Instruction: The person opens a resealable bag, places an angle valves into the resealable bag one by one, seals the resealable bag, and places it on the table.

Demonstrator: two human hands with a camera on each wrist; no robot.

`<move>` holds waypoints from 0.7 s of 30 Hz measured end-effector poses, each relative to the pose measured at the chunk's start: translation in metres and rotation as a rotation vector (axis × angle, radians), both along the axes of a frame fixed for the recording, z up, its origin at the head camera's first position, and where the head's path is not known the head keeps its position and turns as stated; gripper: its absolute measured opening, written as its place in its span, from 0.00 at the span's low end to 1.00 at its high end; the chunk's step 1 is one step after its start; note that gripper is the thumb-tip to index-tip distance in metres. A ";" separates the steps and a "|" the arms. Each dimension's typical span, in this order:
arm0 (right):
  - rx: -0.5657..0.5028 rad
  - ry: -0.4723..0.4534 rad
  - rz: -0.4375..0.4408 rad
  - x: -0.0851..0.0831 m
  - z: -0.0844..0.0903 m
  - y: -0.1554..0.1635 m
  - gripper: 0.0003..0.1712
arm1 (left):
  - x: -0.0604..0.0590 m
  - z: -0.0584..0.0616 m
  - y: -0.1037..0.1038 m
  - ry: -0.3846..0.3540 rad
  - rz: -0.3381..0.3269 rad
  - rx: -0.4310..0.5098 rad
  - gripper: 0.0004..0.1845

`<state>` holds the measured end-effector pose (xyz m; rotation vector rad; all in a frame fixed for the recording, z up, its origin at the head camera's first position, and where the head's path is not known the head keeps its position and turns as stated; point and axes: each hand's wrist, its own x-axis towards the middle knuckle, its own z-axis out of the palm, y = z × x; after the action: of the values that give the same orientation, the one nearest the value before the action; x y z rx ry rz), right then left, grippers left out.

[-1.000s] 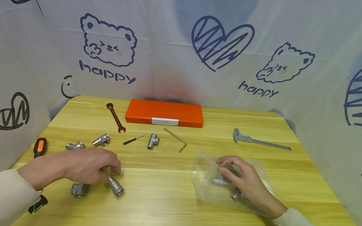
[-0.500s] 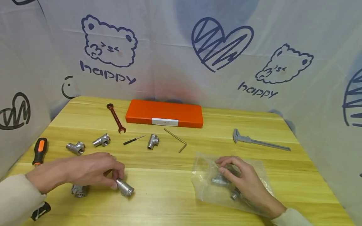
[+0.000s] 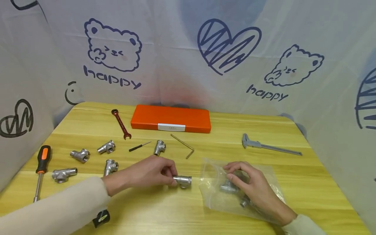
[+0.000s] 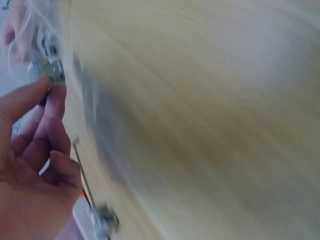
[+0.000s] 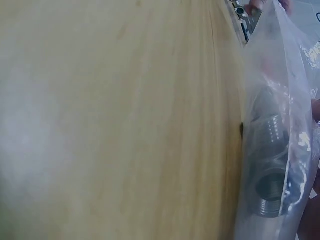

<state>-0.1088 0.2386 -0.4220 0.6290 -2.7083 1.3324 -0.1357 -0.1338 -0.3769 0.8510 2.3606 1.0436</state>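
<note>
My left hand (image 3: 147,173) pinches a silver metal pipe tee (image 3: 184,181) by its narrow end, between thumb and fingertips. The tee points right, toward the clear plastic zip bag (image 3: 209,195). In the left wrist view the same tee (image 4: 56,71) overlaps the bag's edge. My right hand (image 3: 257,187) holds the upper part of the bag with thumb and fingers. Inside the bag lie metal fittings (image 3: 227,187), partly hidden by that hand. From the right wrist view, a threaded fitting (image 5: 270,140) shows through the plastic, and the right hand is mostly hidden.
Several more tees (image 3: 80,155) lie at the left, near an orange-black screwdriver (image 3: 44,158). Farther back are a red wrench (image 3: 121,125), an orange case (image 3: 171,117), a small screwdriver (image 3: 136,147), a hex key (image 3: 183,143) and a grey caliper (image 3: 270,147). The left sleeve partly covers a black object (image 3: 101,218).
My left hand has taken hold of a tee from the left part of the table and carried it right, close to the bag. The right hand and bag stay put.
</note>
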 end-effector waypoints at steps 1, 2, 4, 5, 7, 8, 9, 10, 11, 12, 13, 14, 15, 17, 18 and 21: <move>0.003 0.001 -0.001 0.000 0.000 0.000 0.05 | -0.001 -0.002 0.009 -0.012 0.012 0.000 0.06; 0.007 0.003 -0.001 0.000 0.000 0.000 0.05 | -0.002 -0.003 0.019 -0.023 0.022 0.000 0.05; 0.014 0.006 -0.004 -0.001 0.000 -0.001 0.05 | -0.004 -0.006 0.036 -0.033 0.041 -0.004 0.05; 0.017 0.005 -0.006 -0.001 0.000 -0.001 0.05 | -0.005 -0.008 0.044 -0.034 0.051 -0.003 0.05; 0.021 0.005 -0.011 -0.001 0.000 -0.001 0.05 | -0.005 -0.009 0.059 -0.044 0.077 0.007 0.06; 0.021 0.004 -0.013 -0.001 0.000 -0.002 0.04 | -0.005 -0.011 0.066 -0.049 0.085 0.020 0.06; 0.019 0.005 -0.012 -0.001 0.001 -0.002 0.04 | -0.004 -0.012 0.072 -0.064 0.088 0.037 0.07; 0.016 0.004 -0.010 -0.001 0.001 -0.002 0.04 | -0.004 -0.013 0.077 -0.087 0.088 0.058 0.10; 0.012 0.004 -0.007 -0.002 0.001 -0.003 0.05 | -0.003 -0.013 0.080 -0.110 0.087 0.076 0.13; 0.008 0.003 -0.004 -0.002 0.001 -0.003 0.05 | -0.002 -0.014 0.083 -0.128 0.086 0.090 0.16; 0.007 0.004 -0.001 -0.002 0.002 -0.004 0.05 | -0.002 -0.014 0.083 -0.143 0.084 0.103 0.19; 0.005 0.006 0.002 -0.003 0.002 -0.004 0.05 | -0.002 -0.014 0.083 -0.147 0.081 0.109 0.20; 0.003 0.009 0.003 -0.003 0.002 -0.004 0.05 | -0.001 -0.013 0.080 -0.150 0.083 0.109 0.21; 0.003 0.014 0.003 -0.003 0.003 -0.004 0.05 | -0.002 -0.011 0.070 -0.124 0.094 0.090 0.18; 0.005 0.019 0.002 -0.003 0.003 -0.004 0.05 | -0.003 -0.010 0.063 -0.108 0.099 0.076 0.16; 0.010 0.026 -0.001 -0.002 0.003 -0.002 0.05 | -0.009 -0.002 0.033 -0.068 0.091 0.033 0.12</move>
<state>-0.1110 0.2361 -0.4194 0.6410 -2.6964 1.3016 -0.1444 -0.1009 -0.3794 0.7145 2.3500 1.1321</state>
